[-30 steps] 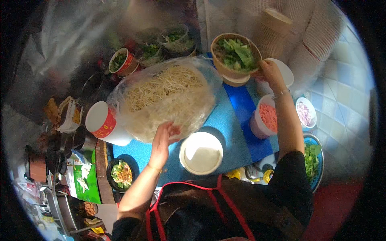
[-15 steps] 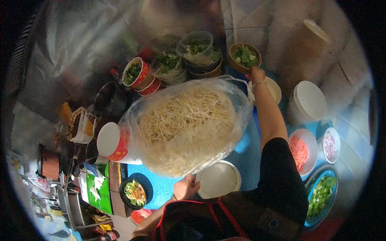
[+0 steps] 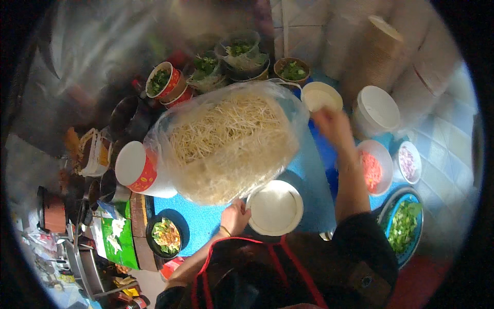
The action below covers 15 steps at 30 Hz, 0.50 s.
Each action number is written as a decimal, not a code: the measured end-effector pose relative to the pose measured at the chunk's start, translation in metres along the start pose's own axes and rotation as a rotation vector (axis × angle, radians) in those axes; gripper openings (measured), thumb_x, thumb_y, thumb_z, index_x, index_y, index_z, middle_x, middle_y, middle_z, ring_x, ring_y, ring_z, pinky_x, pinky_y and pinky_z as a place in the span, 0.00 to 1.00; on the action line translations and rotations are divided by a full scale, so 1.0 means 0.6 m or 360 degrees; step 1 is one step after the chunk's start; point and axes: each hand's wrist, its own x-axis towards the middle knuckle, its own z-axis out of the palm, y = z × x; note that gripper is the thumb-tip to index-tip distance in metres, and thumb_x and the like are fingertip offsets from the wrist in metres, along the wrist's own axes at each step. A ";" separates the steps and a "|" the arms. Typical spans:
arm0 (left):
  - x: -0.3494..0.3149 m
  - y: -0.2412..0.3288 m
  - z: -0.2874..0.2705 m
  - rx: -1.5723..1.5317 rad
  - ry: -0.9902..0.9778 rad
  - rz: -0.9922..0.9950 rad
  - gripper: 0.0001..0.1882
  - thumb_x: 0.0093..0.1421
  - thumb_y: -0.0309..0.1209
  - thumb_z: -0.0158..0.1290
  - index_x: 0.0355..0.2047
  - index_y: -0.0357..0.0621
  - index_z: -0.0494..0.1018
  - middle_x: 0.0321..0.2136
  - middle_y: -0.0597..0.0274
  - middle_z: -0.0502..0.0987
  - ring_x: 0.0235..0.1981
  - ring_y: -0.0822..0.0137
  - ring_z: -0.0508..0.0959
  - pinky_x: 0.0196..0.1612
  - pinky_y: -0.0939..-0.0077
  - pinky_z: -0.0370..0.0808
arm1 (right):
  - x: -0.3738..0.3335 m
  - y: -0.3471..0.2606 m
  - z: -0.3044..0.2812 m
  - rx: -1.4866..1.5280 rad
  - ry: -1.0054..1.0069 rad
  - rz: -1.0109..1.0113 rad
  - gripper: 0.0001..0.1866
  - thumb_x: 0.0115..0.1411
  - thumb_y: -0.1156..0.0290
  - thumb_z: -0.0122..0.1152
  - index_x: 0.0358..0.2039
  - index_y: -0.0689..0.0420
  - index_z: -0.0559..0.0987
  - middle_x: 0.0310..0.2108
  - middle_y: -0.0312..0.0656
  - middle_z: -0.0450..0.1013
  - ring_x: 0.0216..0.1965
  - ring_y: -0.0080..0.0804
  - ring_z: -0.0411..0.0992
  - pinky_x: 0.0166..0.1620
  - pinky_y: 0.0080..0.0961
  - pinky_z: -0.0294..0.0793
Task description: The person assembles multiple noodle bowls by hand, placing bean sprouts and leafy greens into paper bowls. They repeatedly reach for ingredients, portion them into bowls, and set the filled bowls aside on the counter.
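Note:
My left hand (image 3: 235, 216) holds the left rim of an empty white bowl (image 3: 275, 208) at the near side of the blue mat. My right hand (image 3: 333, 129), smeared by motion, is over the blue surface just in front of a cream tub (image 3: 322, 97); its fingers are too blurred to read. Behind that tub stands a brown paper bowl (image 3: 292, 71) of leafy greens, with no hand on it. A large clear plastic bag (image 3: 231, 139) full of bean sprouts lies in the middle, beyond my left hand.
To the right stand a white bucket (image 3: 378, 109), a bowl of pink shreds (image 3: 373, 167), a small bowl of chopped onion (image 3: 408, 162) and a basin of cut greens (image 3: 404, 226). Stacked red paper cups (image 3: 136, 166) and a black bowl of mixed food (image 3: 164, 237) are on the left.
My right hand has let go of the brown bowl of greens and drawn back toward me. My left hand stays at the white bowl. The whole view has shifted slightly.

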 end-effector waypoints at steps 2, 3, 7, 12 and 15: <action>0.001 0.004 -0.008 -0.0031 0.0040 -0.0015 0.09 0.45 0.31 0.53 0.21 0.40 0.65 0.15 0.51 0.70 0.19 0.51 0.72 0.23 0.61 0.68 | -0.139 -0.042 -0.005 -0.0428 -0.0514 0.0131 0.15 0.50 0.55 0.53 0.31 0.54 0.75 0.32 0.45 0.72 0.33 0.41 0.72 0.34 0.34 0.71; 0.004 0.004 -0.009 -0.0065 0.0039 0.0008 0.09 0.45 0.31 0.53 0.21 0.40 0.65 0.15 0.50 0.70 0.19 0.50 0.72 0.23 0.61 0.68 | -0.194 -0.027 0.012 -0.0527 -0.0627 0.0108 0.16 0.48 0.55 0.55 0.33 0.52 0.74 0.32 0.45 0.71 0.33 0.41 0.71 0.33 0.35 0.71; 0.006 -0.020 -0.001 0.0053 0.0111 0.0156 0.09 0.44 0.31 0.53 0.20 0.39 0.66 0.17 0.48 0.71 0.21 0.49 0.73 0.24 0.61 0.69 | -0.341 0.031 0.104 -0.0377 -0.0458 0.0041 0.11 0.48 0.65 0.53 0.30 0.56 0.68 0.29 0.47 0.70 0.30 0.45 0.70 0.31 0.40 0.69; 0.010 -0.048 0.007 0.0021 0.0169 0.0310 0.07 0.41 0.27 0.53 0.17 0.36 0.67 0.15 0.48 0.70 0.19 0.50 0.71 0.23 0.61 0.67 | -0.370 0.019 0.142 -0.0236 -0.0269 0.0171 0.08 0.50 0.71 0.46 0.31 0.60 0.67 0.28 0.53 0.69 0.31 0.51 0.68 0.32 0.42 0.67; 0.034 -0.038 0.013 -0.0003 0.0219 0.0352 0.06 0.39 0.24 0.52 0.16 0.35 0.67 0.15 0.47 0.70 0.19 0.50 0.71 0.24 0.62 0.66 | -0.365 0.024 0.169 -0.0405 -0.0090 0.0234 0.08 0.49 0.72 0.48 0.31 0.60 0.67 0.26 0.52 0.69 0.30 0.52 0.69 0.31 0.43 0.67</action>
